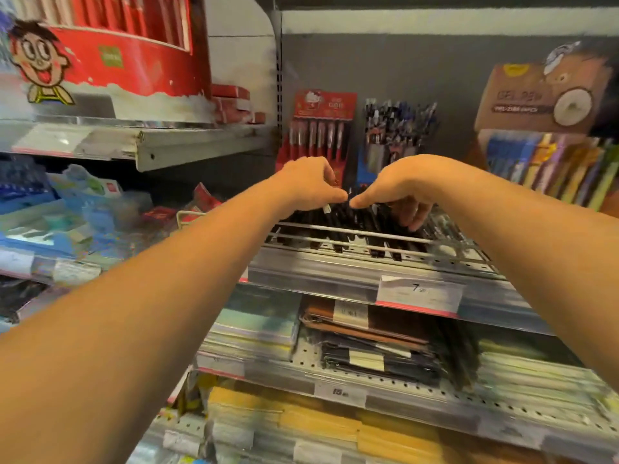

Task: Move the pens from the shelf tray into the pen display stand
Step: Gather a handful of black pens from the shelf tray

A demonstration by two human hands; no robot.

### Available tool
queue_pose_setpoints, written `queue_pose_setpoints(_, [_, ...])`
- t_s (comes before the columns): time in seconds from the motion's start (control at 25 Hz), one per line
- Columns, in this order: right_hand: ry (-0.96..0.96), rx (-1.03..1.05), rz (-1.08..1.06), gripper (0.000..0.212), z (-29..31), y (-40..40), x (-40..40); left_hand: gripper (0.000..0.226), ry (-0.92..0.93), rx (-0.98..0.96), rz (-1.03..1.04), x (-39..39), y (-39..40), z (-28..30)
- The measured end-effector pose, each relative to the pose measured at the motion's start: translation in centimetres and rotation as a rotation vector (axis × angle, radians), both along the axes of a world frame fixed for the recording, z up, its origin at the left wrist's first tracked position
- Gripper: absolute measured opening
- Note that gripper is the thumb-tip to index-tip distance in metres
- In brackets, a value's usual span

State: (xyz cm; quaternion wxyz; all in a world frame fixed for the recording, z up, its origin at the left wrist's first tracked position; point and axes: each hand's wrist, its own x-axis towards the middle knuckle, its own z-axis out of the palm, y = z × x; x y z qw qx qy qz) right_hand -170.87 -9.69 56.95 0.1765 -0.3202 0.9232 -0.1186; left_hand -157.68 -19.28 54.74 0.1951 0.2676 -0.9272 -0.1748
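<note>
Beneath my hands, black pens (351, 229) are lying in the wire-fronted shelf tray (368, 237); left hand (310, 184) is pinching one pen, right hand (400, 192) is curling down among them, its grasp unclear; pen stand (395, 135) is standing behind.

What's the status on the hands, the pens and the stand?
Both hands, left hand and right hand, down in the dark pens on the shelf tray, fingers curled. Grip unclear. Pen display stand behind, already crowded.

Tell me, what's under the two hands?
Black pens lie in a pile on the shelf tray, behind its wire rail. The left hand and right hand reach down into them and cover the pens beneath, so any grip is hidden.
</note>
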Motion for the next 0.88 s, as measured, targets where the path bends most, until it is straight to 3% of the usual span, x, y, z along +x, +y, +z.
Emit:
queue_pose_setpoints(0.16, [-0.005,0.065,-0.021,0.098,0.0,-0.8,-0.1,0.048,0.006,0.053,-0.033,-0.1,-0.4,-1.5])
queue_pose_setpoints(0.28, [0.007,0.085,-0.045,0.096,-0.1,-1.6,-0.1,0.039,0.033,0.031,-0.073,-0.1,-0.6,-2.1])
queue_pose_setpoints(0.52, [0.068,0.138,-0.081,0.059,-1.2,-3.2,0.0,0.033,-0.002,0.04,-0.124,-0.1,-0.5,-2.1])
queue_pose_setpoints(0.88, [0.206,0.076,-0.028,0.03,-2.3,-3.0,0.1,0.034,0.083,0.098,-0.14,0.0,-0.7,-2.3])
